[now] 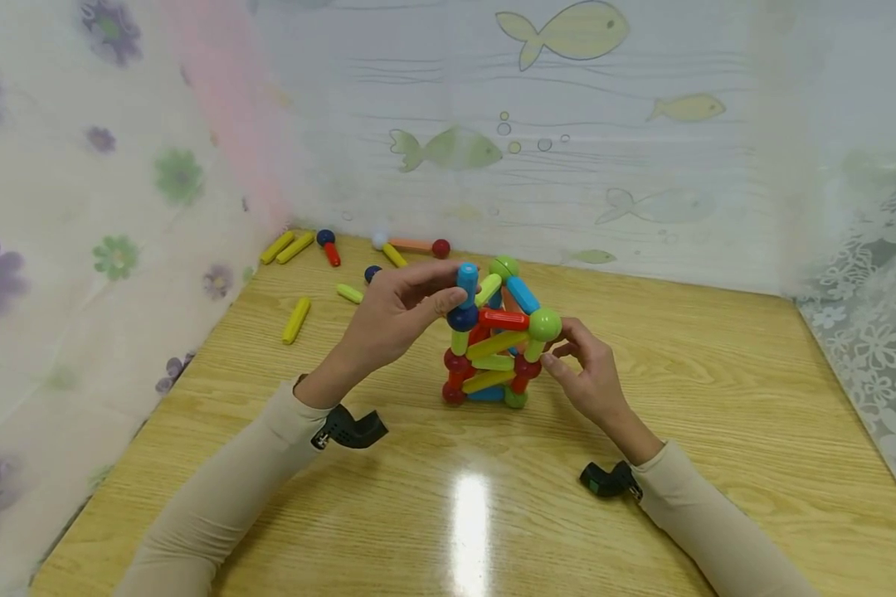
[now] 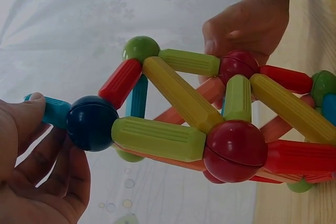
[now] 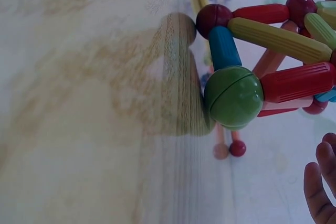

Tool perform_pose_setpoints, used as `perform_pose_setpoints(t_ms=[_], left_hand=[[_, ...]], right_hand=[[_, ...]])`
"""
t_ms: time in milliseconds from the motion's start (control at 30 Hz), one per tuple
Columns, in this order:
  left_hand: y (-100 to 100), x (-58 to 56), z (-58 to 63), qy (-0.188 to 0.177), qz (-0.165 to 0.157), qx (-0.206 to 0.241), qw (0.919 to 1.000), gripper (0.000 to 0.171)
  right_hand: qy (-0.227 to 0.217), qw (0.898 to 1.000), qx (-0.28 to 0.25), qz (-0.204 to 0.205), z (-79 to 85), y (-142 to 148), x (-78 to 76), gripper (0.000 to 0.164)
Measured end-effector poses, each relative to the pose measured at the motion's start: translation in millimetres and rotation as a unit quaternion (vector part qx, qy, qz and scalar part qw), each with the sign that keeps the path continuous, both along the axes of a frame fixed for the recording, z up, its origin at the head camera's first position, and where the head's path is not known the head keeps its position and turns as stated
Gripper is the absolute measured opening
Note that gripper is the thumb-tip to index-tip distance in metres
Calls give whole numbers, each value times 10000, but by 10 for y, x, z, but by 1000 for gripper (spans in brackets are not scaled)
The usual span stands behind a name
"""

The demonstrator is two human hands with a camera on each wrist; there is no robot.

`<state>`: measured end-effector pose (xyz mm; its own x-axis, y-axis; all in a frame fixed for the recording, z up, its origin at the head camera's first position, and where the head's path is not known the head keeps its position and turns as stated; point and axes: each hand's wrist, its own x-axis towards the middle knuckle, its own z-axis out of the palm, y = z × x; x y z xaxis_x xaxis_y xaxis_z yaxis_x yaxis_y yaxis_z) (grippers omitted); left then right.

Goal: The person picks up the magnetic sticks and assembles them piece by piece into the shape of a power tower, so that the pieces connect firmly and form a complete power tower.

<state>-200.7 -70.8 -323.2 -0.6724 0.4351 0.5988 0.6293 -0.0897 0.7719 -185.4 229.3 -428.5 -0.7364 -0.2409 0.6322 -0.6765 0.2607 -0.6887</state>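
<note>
A tower of magnetic rods and balls (image 1: 498, 342) stands upright on the table, built from red, yellow, green and blue rods. At its top left corner, a short blue rod (image 1: 466, 286) rises from a dark blue ball (image 1: 463, 317). My left hand (image 1: 396, 315) pinches that rod between thumb and fingers. On the tower's right side my right hand (image 1: 588, 375) has its fingers loosely bent, beside a red ball (image 2: 239, 65) and below the top green ball (image 1: 545, 324). Its fingers (image 3: 315, 187) show at the edge of the right wrist view; whether they touch the tower, I cannot tell.
Loose yellow rods (image 1: 295, 321) lie at the left of the wooden table (image 1: 687, 373). Farther back are a dark blue ball with a red rod (image 1: 332, 253) and an orange rod (image 1: 412, 245) between balls. A patterned cloth wall (image 1: 448, 108) borders the back.
</note>
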Motion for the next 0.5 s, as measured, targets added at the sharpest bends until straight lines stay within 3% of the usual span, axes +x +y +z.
perform_pose_setpoints(t_ms=[367,500], left_hand=[[-21,-14,-4,-3,-50,-72,10000,34],[-92,-115,-1,-38,-84,-119,9999,38]], right_hand=[[-61,9994,-78,327,-35,32,-21,43],[-94,9995,-55,306,-36,40,-23,42]])
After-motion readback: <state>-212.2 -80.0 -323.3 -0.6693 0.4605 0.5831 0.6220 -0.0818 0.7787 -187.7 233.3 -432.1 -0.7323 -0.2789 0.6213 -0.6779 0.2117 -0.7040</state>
